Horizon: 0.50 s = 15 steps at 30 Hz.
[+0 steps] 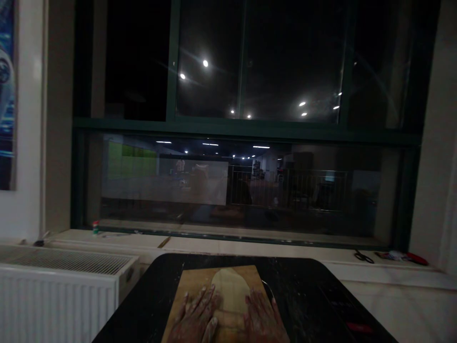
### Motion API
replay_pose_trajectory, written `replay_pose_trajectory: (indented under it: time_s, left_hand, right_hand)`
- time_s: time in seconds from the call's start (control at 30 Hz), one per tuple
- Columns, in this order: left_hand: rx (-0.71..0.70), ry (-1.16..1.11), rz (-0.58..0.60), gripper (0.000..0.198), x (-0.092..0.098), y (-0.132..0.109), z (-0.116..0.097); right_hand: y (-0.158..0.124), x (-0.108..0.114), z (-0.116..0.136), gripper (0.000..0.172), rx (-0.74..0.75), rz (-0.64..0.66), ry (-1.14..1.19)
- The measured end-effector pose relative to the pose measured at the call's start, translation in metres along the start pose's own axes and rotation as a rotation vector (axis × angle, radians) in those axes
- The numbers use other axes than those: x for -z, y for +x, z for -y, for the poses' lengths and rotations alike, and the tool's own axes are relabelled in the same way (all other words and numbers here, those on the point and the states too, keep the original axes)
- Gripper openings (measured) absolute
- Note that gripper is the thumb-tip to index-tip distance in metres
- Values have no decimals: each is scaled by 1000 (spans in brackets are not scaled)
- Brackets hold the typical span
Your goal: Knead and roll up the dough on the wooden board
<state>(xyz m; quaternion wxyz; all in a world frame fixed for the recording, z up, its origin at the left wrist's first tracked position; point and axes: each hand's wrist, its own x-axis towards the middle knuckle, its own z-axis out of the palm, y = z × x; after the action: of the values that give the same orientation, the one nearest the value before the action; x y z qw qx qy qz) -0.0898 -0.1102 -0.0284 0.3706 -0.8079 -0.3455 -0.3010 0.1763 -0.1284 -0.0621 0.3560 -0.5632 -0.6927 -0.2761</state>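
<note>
At the bottom of the head view a wooden board (193,281) lies on a black tabletop (307,295). A flat pale sheet of dough (231,288) is spread on the board. My left hand (196,319) and my right hand (262,320) are both floury, with fingers stretched out flat. They press on the two ends of a wooden rolling pin (230,318) that lies across the near part of the dough. The wrists are cut off by the frame's lower edge.
A dark window with reflected lights fills the view ahead. On the sill lie scissors (364,257), a red item (416,258) and a small green-capped bottle (95,227). A white radiator (60,286) stands at the left. A dark control panel (352,314) sits on the tabletop's right.
</note>
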Motion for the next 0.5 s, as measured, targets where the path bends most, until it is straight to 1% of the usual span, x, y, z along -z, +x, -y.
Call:
replay_pose_trajectory:
  time_s: [0.03, 0.07, 0.1, 0.13, 0.17, 0.2, 0.27, 0.33, 0.4, 0.47, 0.5]
  left_hand:
    - [12, -1, 25, 48, 3, 5, -1]
    - [23, -8, 53, 47, 5, 10, -2]
    - [31, -20, 86, 45, 6, 15, -3]
    - [38, -31, 126, 43, 5, 19, -4]
    - [47, -35, 160, 41, 3, 23, -5]
    - [63, -30, 189, 41, 0, 27, -5]
    - [107, -7, 220, 41, -8, 30, -6]
    - [114, 19, 186, 41, -13, 29, -6]
    - [68, 34, 94, 40, -12, 25, -7]
    - [15, 39, 13, 42, -2, 21, -7]
    - [0, 38, -11, 43, 4, 19, -7]
  right_hand:
    - [13, 5, -1, 39, 9, 133, -14]
    - [27, 10, -1, 43, 13, 295, -21]
    - [42, 15, 0, 47, -25, 421, -31]
    - [56, 20, 1, 50, -77, 520, -44]
    - [70, 24, 3, 51, -109, 590, -48]
    - [81, 27, 6, 52, -141, 630, -51]
    - [96, 30, 9, 52, -172, 656, -48]
    - [98, 32, 11, 53, -174, 657, -60]
    - [88, 34, 11, 54, -161, 657, -94]
    - [70, 35, 10, 54, -137, 625, -135]
    - [59, 33, 9, 54, -115, 588, -151]
